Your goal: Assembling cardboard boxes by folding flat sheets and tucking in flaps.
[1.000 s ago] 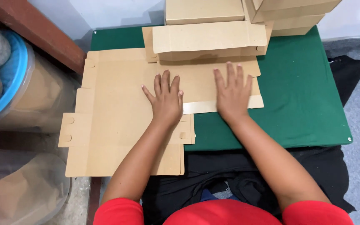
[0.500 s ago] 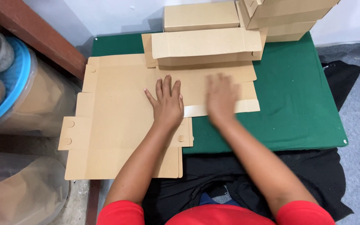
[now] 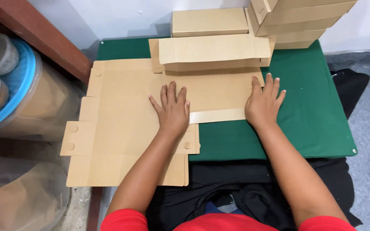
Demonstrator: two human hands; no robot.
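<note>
A green felt-covered counter [image 3: 305,107] carries a flat, matte brown cardboard sheet [image 3: 120,111], die-cut with tabs, at near left. Plain folded cardboard boxes [image 3: 296,21] stack far right. Left hand [image 3: 173,112] and right hand [image 3: 263,102] press the sheet, fingers spread flat, gripping nothing.

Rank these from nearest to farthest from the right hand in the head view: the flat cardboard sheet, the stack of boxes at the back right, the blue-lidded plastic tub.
1. The flat cardboard sheet: the right hand rests on its right edge.
2. The stack of boxes: behind the hand, at the table's back right corner.
3. The blue-lidded plastic tub: far left, off the table.
</note>
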